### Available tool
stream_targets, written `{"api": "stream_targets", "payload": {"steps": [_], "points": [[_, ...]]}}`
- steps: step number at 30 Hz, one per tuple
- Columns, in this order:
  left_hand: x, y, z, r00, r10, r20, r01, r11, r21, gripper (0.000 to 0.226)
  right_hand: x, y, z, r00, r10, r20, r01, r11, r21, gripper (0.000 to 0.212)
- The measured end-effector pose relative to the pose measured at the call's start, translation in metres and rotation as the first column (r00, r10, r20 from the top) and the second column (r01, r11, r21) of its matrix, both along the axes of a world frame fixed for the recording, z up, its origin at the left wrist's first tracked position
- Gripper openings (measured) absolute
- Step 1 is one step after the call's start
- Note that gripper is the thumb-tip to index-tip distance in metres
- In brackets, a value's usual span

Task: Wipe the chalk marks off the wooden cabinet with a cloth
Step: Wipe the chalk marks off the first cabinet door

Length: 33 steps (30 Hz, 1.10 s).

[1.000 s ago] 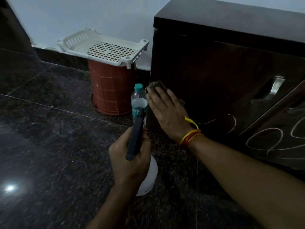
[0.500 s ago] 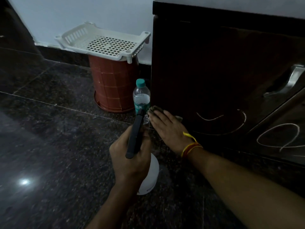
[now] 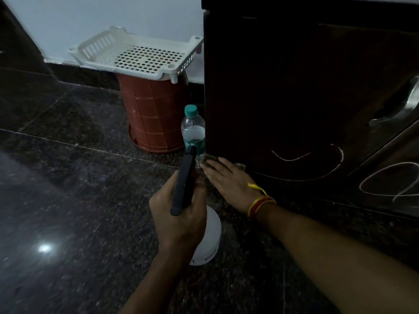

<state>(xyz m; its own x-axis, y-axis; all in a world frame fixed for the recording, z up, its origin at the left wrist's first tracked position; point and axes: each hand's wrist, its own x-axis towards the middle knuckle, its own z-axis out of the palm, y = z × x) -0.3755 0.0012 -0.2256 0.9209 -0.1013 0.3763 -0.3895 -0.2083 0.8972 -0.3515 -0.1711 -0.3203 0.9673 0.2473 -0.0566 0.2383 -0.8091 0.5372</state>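
Observation:
The dark wooden cabinet (image 3: 283, 91) fills the upper right. White chalk marks (image 3: 292, 157) curve across its lower door, and a looped chalk scribble (image 3: 390, 180) sits further right. My right hand (image 3: 229, 180) lies flat with straight fingers, pressing a dark cloth (image 3: 209, 157) against the cabinet's bottom left corner; the cloth shows only past my fingertips. My left hand (image 3: 179, 218) grips a white spray bottle (image 3: 210, 241) by its black trigger head, held just left of the right hand above the floor.
A clear water bottle with a teal cap (image 3: 193, 130) stands on the floor against the cabinet's left side. Behind it a red-brown bucket (image 3: 154, 118) carries a white perforated tray (image 3: 138, 57). A metal handle (image 3: 399, 109) sticks out from the door. The floor is dark polished stone.
My right hand slid the cloth down the cabinet's left edge from about mid-height to the bottom corner. The left hand kept its grip on the spray bottle.

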Motion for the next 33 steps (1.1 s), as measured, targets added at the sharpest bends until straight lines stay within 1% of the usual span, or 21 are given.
{"api": "stream_targets", "payload": {"steps": [1,3,5,6,8,10,12,13,16,17,18,20,21,23,24,26,30,32,33], "points": [[0.002,0.002,0.0,1.0,0.0,0.002,0.0,1.0,-0.003,0.018,0.002,0.002,-0.001,1.0,-0.006,-0.027,0.006,1.0,-0.001,0.057],[0.004,0.004,-0.002,1.0,-0.01,0.005,0.01,1.0,0.005,0.019,0.004,0.004,0.0,1.0,0.002,-0.029,-0.002,1.0,-0.003,0.057],[0.003,0.005,-0.005,1.0,-0.019,0.009,0.019,0.999,0.027,0.026,0.004,0.004,0.002,1.0,0.0,-0.024,-0.001,1.0,-0.016,0.057],[0.001,0.005,-0.006,1.0,-0.017,0.005,0.017,0.999,0.036,0.026,0.002,0.002,0.001,1.0,0.007,-0.028,-0.008,0.999,-0.033,0.057],[-0.003,0.003,-0.005,1.0,-0.021,-0.003,0.021,0.999,0.032,0.016,-0.01,-0.006,-0.002,1.0,0.02,-0.021,-0.021,0.997,-0.071,0.057],[-0.005,-0.001,0.0,0.999,-0.033,-0.001,0.033,0.999,0.023,0.012,-0.027,-0.02,-0.001,0.999,0.023,0.033,-0.02,0.995,-0.099,0.057],[-0.007,-0.004,0.003,0.999,-0.031,0.021,0.03,0.999,0.031,0.017,-0.042,-0.036,-0.001,0.994,0.016,0.111,-0.004,0.994,-0.108,0.057],[-0.007,-0.005,0.003,0.999,-0.029,0.028,0.028,0.999,0.034,0.02,-0.048,-0.042,-0.003,0.993,0.013,0.12,0.002,0.993,-0.12,0.057],[-0.012,-0.005,0.004,0.999,-0.043,0.029,0.042,0.999,0.024,0.024,-0.054,-0.047,-0.002,0.998,0.01,0.061,-0.001,0.988,-0.156,0.058],[-0.013,-0.005,0.005,0.998,-0.048,0.031,0.048,0.999,0.019,0.022,-0.051,-0.048,0.003,0.995,0.014,0.101,0.003,0.986,-0.166,0.058],[-0.014,-0.005,0.006,0.998,-0.055,0.03,0.055,0.998,0.017,0.02,-0.048,-0.049,0.009,0.984,0.017,0.175,0.012,0.986,-0.165,0.057],[-0.014,-0.006,0.006,0.998,-0.065,0.021,0.064,0.998,0.015,0.019,-0.04,-0.051,0.024,0.936,0.007,0.352,0.034,0.993,-0.11,0.057],[-0.014,-0.007,0.006,0.998,-0.062,0.019,0.062,0.998,0.015,0.022,-0.037,-0.051,0.029,0.912,-0.011,0.411,0.046,0.996,-0.076,0.059],[-0.014,-0.01,0.003,0.998,-0.062,0.014,0.062,0.998,0.008,0.023,-0.035,-0.05,0.034,0.879,-0.059,0.474,0.077,0.997,-0.018,0.069],[-0.015,-0.011,0.003,0.998,-0.065,0.009,0.065,0.998,0.004,0.024,-0.036,-0.048,0.032,0.872,-0.079,0.484,0.089,0.996,0.003,0.071],[-0.017,-0.015,0.003,0.997,-0.072,-0.01,0.072,0.997,0.001,0.025,-0.044,-0.046,0.026,0.885,-0.097,0.455,0.102,0.995,0.012,0.07],[-0.018,-0.018,0.004,0.995,-0.095,-0.042,0.096,0.995,0.007,0.017,-0.056,-0.052,0.017,0.963,0.004,0.27,0.023,0.995,-0.1,0.064],[-0.021,-0.021,0.002,0.993,-0.106,-0.053,0.107,0.994,0.012,0.017,-0.058,-0.056,0.025,0.952,0.004,0.305,0.025,0.995,-0.092,0.067],[-0.023,-0.022,0.001,0.992,-0.11,-0.057,0.111,0.994,0.02,0.018,-0.058,-0.058,0.03,0.935,-0.025,0.352,0.046,0.998,-0.049,0.071]]}}
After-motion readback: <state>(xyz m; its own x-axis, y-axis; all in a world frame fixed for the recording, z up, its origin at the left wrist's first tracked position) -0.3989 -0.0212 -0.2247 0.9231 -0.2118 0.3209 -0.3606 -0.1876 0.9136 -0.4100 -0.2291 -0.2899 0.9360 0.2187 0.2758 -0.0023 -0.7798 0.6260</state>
